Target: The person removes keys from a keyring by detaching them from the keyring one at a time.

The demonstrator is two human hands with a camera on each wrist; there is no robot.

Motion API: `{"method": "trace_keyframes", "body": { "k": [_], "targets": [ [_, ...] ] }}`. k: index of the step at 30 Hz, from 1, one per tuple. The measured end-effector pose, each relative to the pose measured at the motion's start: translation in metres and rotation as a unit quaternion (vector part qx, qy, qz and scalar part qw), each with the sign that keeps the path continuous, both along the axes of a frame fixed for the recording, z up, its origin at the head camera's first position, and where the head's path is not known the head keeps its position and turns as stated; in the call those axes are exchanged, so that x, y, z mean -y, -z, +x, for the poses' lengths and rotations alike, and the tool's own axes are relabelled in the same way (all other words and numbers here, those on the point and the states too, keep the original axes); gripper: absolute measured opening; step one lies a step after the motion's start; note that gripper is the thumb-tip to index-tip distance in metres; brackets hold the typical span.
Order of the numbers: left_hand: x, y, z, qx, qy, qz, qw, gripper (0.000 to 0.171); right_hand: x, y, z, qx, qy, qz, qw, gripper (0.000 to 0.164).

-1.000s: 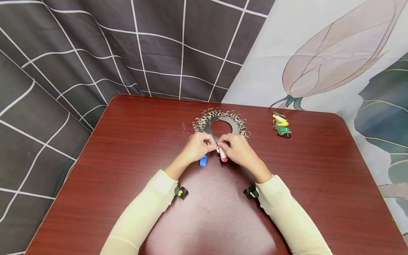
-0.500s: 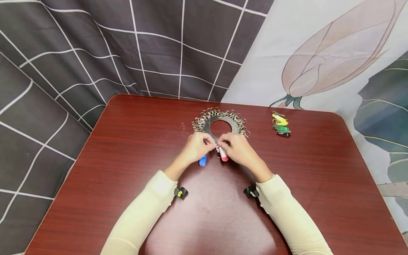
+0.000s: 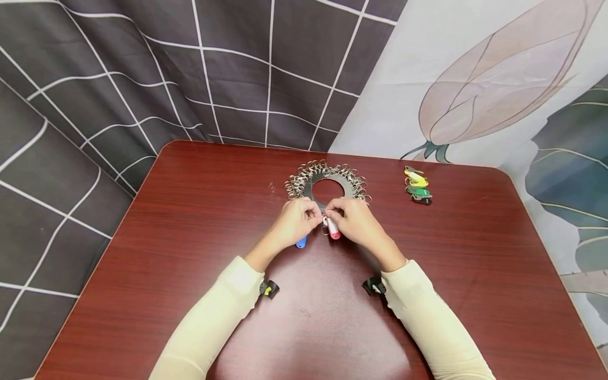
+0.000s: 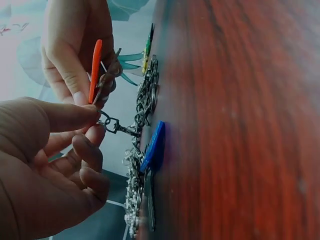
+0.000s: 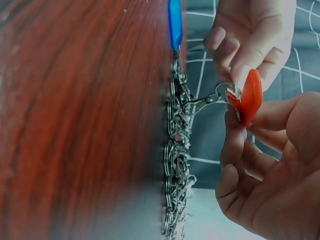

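Observation:
My left hand (image 3: 295, 220) pinches a small split ring (image 5: 223, 86) between thumb and forefinger. A swivel clasp (image 4: 120, 129) links that ring to the crowd of metal clasps around a flat grey ring-shaped plate (image 3: 350, 188). Thumb and fingers of my right hand (image 3: 355, 221) grip a red key tag (image 5: 252, 97) with a white label. A key (image 4: 106, 80) hangs with the tag. Both hands meet at the plate's near edge, fingertips close together. Partly behind the left hand, a blue key tag (image 4: 154, 146) lies by the clasps with a dark key (image 4: 150, 197) beside it.
Toward the back right of the brown wooden table (image 3: 475, 253) lie more keys with tags: yellow (image 3: 418, 180), green (image 3: 418, 190) and black. A dark checked curtain (image 3: 237, 68) and a white patterned cloth (image 3: 380, 116) hang behind the table.
The left hand has shifted slightly, covering more of the blue tag. Both hands keep their grips at the split ring and red key tag, with only small finger movements.

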State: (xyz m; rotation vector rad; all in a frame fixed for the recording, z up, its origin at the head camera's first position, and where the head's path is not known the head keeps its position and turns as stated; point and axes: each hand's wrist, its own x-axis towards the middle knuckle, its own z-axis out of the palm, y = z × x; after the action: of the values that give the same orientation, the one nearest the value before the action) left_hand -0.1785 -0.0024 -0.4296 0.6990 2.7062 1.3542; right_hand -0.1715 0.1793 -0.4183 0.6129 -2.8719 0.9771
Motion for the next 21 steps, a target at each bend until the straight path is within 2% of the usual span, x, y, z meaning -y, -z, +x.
{"method": "trace_keyframes", "body": {
  "k": [4, 7, 11, 14, 18, 21],
  "targets": [
    [0.0028, 0.0017, 0.0018, -0.017, 0.005, -0.017, 0.9997, 0.012, 0.0004, 0.0013, -0.0004, 0.002, -0.005, -0.001, 1.0, 0.009],
    [0.0038, 0.0015, 0.0023, -0.009, -0.007, -0.024, 0.9996, 0.01, 0.0002, 0.0014, -0.0001, 0.005, -0.007, -0.004, 1.0, 0.009],
    [0.0019, -0.001, 0.0, 0.023, -0.03, -0.016, 0.9991, 0.011, 0.0001, 0.0007, -0.0001, -0.003, -0.015, -0.002, 1.0, 0.009],
    [0.0001, -0.0021, -0.0031, 0.052, -0.036, -0.003, 0.998, 0.013, 0.0001, 0.001, -0.0007, -0.015, -0.025, 0.003, 1.0, 0.008],
    [0.0006, -0.0009, -0.0054, 0.087, -0.02, 0.023, 0.9958, 0.012, 0.0, 0.0001, 0.0002, -0.016, -0.027, 0.006, 0.999, 0.008],
    [0.002, 0.0, -0.0054, 0.092, -0.001, 0.047, 0.9947, 0.01, 0.0, -0.0007, 0.0012, -0.01, -0.021, 0.007, 1.0, 0.008]
  ]
}}
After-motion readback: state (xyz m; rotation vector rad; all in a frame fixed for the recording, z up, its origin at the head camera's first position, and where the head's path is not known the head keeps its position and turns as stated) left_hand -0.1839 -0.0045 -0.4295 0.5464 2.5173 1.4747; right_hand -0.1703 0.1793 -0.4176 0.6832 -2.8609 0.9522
